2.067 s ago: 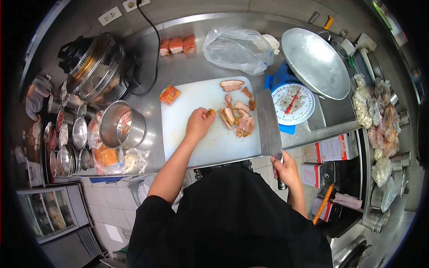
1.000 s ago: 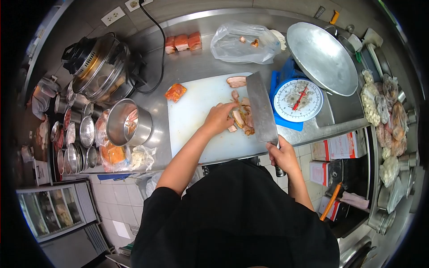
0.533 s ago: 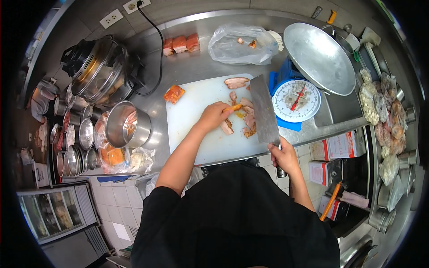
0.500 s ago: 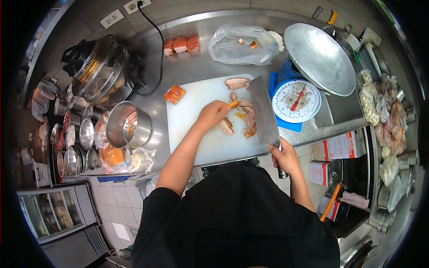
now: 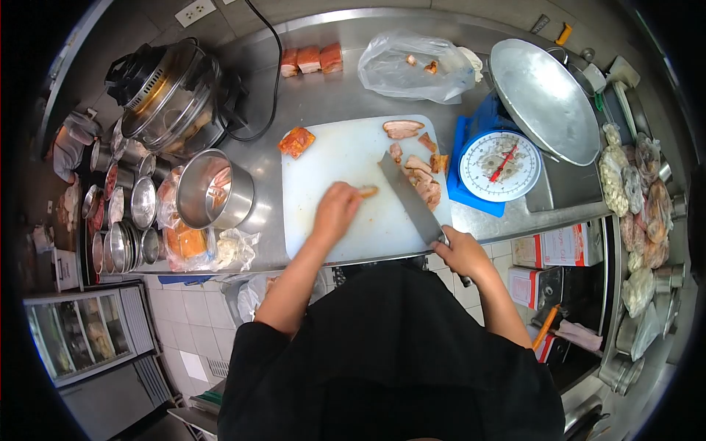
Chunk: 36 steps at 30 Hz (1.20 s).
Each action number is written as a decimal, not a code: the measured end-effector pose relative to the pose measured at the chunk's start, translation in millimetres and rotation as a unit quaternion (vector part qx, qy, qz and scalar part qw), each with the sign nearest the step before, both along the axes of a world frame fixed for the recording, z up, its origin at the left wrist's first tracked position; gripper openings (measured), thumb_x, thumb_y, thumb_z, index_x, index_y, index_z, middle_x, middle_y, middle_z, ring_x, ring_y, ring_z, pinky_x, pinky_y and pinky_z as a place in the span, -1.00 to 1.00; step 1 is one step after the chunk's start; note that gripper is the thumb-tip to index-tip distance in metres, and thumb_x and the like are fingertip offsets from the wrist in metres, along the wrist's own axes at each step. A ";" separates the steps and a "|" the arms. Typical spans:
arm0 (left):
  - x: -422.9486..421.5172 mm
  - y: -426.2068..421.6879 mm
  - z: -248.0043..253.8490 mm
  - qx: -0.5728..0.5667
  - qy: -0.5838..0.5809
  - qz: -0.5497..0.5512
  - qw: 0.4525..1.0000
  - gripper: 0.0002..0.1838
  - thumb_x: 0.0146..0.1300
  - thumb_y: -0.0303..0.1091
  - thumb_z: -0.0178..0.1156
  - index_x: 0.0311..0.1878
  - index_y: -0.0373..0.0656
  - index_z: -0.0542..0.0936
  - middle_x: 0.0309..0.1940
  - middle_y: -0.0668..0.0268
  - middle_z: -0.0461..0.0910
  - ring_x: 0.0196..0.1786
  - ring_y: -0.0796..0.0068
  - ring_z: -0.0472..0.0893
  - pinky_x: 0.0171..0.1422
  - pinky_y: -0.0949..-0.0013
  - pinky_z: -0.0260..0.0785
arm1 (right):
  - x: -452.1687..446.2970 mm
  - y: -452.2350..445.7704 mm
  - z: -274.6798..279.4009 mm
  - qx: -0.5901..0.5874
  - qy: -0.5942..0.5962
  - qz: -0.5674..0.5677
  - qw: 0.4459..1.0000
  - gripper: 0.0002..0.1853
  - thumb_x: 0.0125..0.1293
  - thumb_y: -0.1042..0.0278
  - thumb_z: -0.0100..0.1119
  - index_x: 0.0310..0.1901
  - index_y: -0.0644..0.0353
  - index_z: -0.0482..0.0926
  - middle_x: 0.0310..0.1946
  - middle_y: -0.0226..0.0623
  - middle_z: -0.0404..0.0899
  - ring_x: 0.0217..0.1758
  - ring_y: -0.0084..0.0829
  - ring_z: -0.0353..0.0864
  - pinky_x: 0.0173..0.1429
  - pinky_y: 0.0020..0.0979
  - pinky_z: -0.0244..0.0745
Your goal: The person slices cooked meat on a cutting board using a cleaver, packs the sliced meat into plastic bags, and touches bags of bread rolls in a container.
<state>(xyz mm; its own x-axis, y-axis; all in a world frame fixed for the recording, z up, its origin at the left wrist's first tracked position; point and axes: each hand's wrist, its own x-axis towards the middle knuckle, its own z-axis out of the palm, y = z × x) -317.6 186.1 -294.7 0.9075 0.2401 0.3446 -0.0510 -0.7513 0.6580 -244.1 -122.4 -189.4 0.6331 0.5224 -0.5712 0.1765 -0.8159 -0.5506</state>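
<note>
Over the middle of the white cutting board [image 5: 316, 220], my left hand [image 5: 337, 212] pinches a small browned strip of meat [image 5: 366, 192]. My right hand [image 5: 460, 253] is wrapped round the handle of a broad cleaver [image 5: 412, 200], whose blade slants across the board's right side. Several cut meat pieces [image 5: 422, 176] lie just right of the blade, partly hidden by it. A longer meat slice [image 5: 402, 129] rests near the board's top edge. One reddish roasted chunk [image 5: 296, 142] sits at the board's upper left corner.
A blue scale [image 5: 500, 166] with a metal pan [image 5: 544, 103] stands right of the board. Behind are a plastic bag [image 5: 415, 70] with two scraps on it and a row of meat blocks [image 5: 309, 59]. A steel pot [image 5: 213, 191] stands left, near a glass-bowled cooker [image 5: 173, 103].
My left hand has drawn back left and down with the strip. The cleaver has swung left, its blade now slanting between my left hand and the cut pieces. The camera view has shifted slightly.
</note>
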 end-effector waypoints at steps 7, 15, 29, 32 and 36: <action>-17.3 -29.6 3.5 0.042 -0.024 -0.046 0.998 -0.72 0.14 -0.43 0.43 -0.08 -0.17 0.63 -0.03 0.15 0.59 0.03 0.10 0.59 0.17 0.17 0.38 | -8.0 69.0 33.7 0.115 -0.182 -0.016 0.976 -0.65 0.43 0.20 0.14 0.06 0.31 0.53 -0.32 0.22 0.69 -0.15 0.22 0.68 -0.01 0.13 0.53; -18.2 -24.6 -3.6 0.040 -0.031 -0.052 0.997 -0.82 0.18 -0.42 0.37 -0.17 -0.15 0.62 -0.17 0.26 0.61 0.00 0.17 0.56 0.05 0.17 0.35 | 5.4 106.4 -45.1 0.069 -0.169 0.049 0.982 -0.66 0.44 0.22 0.06 0.02 0.36 0.51 -0.25 0.23 0.69 -0.14 0.23 0.69 0.06 0.14 0.53; -24.0 -20.1 -11.1 -0.006 -0.028 -0.041 0.999 -0.87 0.13 -0.48 0.35 -0.27 -0.16 0.59 -0.24 0.22 0.59 -0.08 0.10 0.57 0.04 0.11 0.39 | -8.4 119.5 -36.6 0.035 -0.108 0.049 0.992 -0.55 0.43 0.16 0.09 0.16 0.36 0.45 -0.13 0.27 0.69 -0.02 0.22 0.69 0.18 0.10 0.51; -25.1 -20.8 -1.7 0.005 -0.037 -0.043 0.998 -0.88 0.16 -0.48 0.36 -0.28 -0.18 0.59 -0.23 0.19 0.61 -0.08 0.07 0.58 0.04 0.12 0.41 | -1.1 101.8 -54.6 0.118 -0.123 0.035 0.985 -0.52 0.43 0.12 0.12 0.21 0.32 0.47 -0.09 0.28 0.68 0.01 0.23 0.68 0.22 0.09 0.49; -6.5 -31.5 9.0 0.015 -0.051 -0.019 0.998 -0.88 0.18 -0.40 0.37 -0.30 -0.17 0.61 -0.24 0.19 0.62 -0.10 0.08 0.58 0.01 0.13 0.41 | -0.5 79.2 0.8 0.105 -0.072 -0.070 0.989 -0.49 0.43 0.09 0.14 0.25 0.30 0.47 -0.12 0.28 0.68 0.00 0.21 0.69 0.16 0.05 0.52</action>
<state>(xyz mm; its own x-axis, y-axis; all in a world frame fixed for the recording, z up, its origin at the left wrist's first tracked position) -324.1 154.7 -285.7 0.8757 0.1939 0.4422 -0.1455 -0.7672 0.6246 -244.6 -43.2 -188.6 0.7747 0.5210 -0.3585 0.1587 -0.7089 -0.6872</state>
